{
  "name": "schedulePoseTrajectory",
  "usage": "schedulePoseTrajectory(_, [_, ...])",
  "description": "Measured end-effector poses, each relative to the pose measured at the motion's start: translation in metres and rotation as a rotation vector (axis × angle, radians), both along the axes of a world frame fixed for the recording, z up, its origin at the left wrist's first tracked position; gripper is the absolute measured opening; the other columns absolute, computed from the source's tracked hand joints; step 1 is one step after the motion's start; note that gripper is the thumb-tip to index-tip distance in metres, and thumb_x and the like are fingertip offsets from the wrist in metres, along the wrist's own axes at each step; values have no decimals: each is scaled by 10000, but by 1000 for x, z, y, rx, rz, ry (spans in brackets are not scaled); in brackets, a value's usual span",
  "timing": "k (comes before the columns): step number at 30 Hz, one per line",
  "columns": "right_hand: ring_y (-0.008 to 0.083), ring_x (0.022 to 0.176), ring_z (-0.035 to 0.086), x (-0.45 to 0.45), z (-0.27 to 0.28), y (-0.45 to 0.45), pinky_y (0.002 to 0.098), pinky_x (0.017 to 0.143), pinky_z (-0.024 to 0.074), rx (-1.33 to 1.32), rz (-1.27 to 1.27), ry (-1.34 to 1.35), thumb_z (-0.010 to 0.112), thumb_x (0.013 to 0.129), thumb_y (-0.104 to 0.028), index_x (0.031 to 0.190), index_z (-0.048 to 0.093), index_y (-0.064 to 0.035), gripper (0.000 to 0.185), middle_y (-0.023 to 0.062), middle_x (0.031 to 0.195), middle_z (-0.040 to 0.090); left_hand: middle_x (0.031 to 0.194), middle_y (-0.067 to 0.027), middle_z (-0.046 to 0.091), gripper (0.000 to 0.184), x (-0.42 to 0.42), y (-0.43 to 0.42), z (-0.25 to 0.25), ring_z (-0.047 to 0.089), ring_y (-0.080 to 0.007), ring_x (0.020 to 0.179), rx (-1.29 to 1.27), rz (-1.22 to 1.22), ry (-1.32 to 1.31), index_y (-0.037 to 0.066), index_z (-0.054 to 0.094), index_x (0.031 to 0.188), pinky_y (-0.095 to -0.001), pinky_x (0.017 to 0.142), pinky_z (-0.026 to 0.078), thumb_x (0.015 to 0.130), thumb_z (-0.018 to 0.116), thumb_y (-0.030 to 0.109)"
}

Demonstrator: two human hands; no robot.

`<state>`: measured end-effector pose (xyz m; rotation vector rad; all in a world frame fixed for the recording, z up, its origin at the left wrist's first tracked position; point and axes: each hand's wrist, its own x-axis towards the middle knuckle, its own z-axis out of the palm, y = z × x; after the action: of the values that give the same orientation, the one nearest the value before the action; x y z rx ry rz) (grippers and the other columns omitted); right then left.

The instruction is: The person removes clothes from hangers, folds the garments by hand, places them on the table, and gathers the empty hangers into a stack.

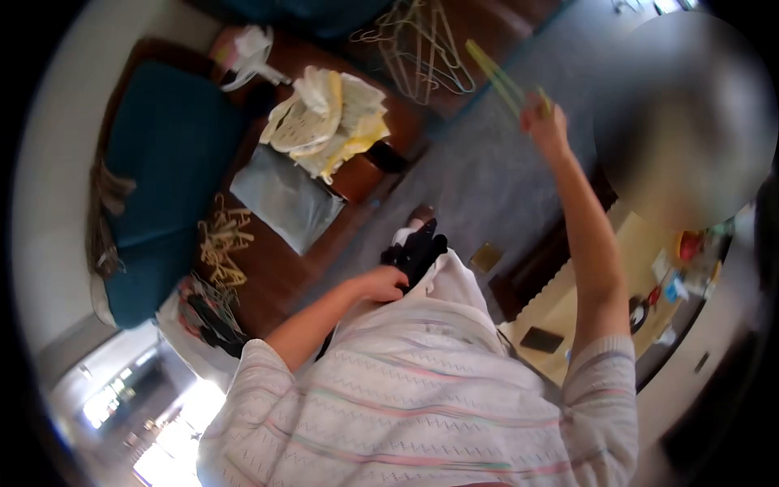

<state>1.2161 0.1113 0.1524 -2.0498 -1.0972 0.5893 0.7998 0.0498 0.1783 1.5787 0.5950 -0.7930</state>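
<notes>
My right hand [545,128] is raised out in front, its fingers closed around a yellow-green hanger [497,77] whose thin arms are smeared by motion. Close to my waist, my left hand [383,284] is curled at the edge of a black cloth [415,253] and appears to grip it. The cloth hangs beside my white clothing, and my left fingertips are partly hidden. Several wire hangers [418,53] lie in a loose heap on the brown wooden surface, left of the held hanger.
A pile of white and yellow cloths [324,122] sits near a grey plastic sheet [288,199]. Yellowish hangers or clips [223,243] lie beside a teal cushioned seat [166,162]. At right, a cream table [544,304] bears a dark phone-like slab [542,340]. The upper right is blurred.
</notes>
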Motion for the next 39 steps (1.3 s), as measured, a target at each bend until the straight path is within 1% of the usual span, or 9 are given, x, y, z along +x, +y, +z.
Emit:
schedulePoseTrajectory(6, [294, 954, 599, -47, 27, 128, 363, 787, 483, 201, 300, -443, 635, 759, -312, 1189, 528, -58, 511, 142, 1072, 610, 883, -177, 637, 347, -30, -7, 7, 606, -217, 799, 131, 513, -210, -22, 596, 997, -304, 727, 469, 681, 551, 112])
schedulePoseTrajectory(9, [195, 932, 592, -118, 31, 64, 307, 807, 473, -168, 647, 290, 648, 755, -195, 1194, 529, -60, 475, 113, 1112, 596, 812, -153, 627, 333, -36, -4, 36, 575, -174, 723, 27, 676, -146, -29, 590, 1001, -288, 663, 453, 692, 546, 86])
schedulePoseTrajectory(10, [196, 932, 594, -136, 26, 35, 310, 806, 477, -107, 944, 150, 654, 739, -181, 1208, 516, -65, 503, 97, 1111, 600, 782, -141, 621, 327, -39, -9, 47, 561, -163, 687, 78, 702, -186, -30, 590, 998, -284, 633, 443, 695, 546, 83])
schedulePoseTrajectory(19, [317, 1100, 488, -268, -32, -94, 385, 919, 406, -156, 886, 186, 526, 724, -131, 1195, 522, -126, 472, 151, 1196, 522, 602, -119, 533, 278, -55, -68, 134, 466, -138, 476, 312, 669, -359, -19, 605, 965, -278, 464, 368, 710, 544, 73])
schedulePoseTrajectory(23, [350, 1074, 502, -271, -67, -117, 416, 923, 395, -320, 800, 81, 568, 679, -172, 1185, 530, -145, 508, 176, 1123, 561, 602, -105, 533, 234, -71, -90, 171, 477, -130, 499, 399, 746, -482, -22, 605, 932, -265, 483, 381, 719, 531, 41])
schedulePoseTrajectory(24, [304, 885, 613, -265, -89, -126, 409, 761, 497, -147, 926, 28, 576, 676, -146, 1150, 548, -141, 474, 175, 979, 610, 602, -92, 540, 222, -78, -96, 178, 481, -119, 511, 412, 775, -504, -22, 604, 922, -258, 491, 384, 721, 526, 31])
schedulePoseTrajectory(29, [157, 420, 555, -262, -45, -132, 280, 363, 463, -964, 877, 314, 530, 701, -34, 995, 611, -100, 313, 88, 643, 587, 631, -5, 552, 190, -143, -105, 193, 473, -47, 602, 617, 1088, -319, 5, 617, 870, -220, 538, 386, 720, 500, 5])
schedulePoseTrajectory(37, [274, 543, 600, -304, 76, -71, 351, 509, 484, -897, 1076, -368, 546, 645, -54, 833, 630, -26, 208, 152, 637, 589, 570, -78, 546, 220, -294, -145, 127, 484, -133, 478, 985, 1158, 193, 41, 636, 872, -268, 484, 386, 693, 508, 41])
schedulePoseTrajectory(39, [324, 653, 593, -307, 84, -80, 364, 612, 480, -438, 1280, -532, 558, 638, -62, 806, 615, -18, 182, 152, 697, 595, 704, -119, 589, 219, -321, -169, 127, 548, -227, 584, 922, 1115, 253, 49, 634, 843, -319, 557, 433, 659, 515, 36])
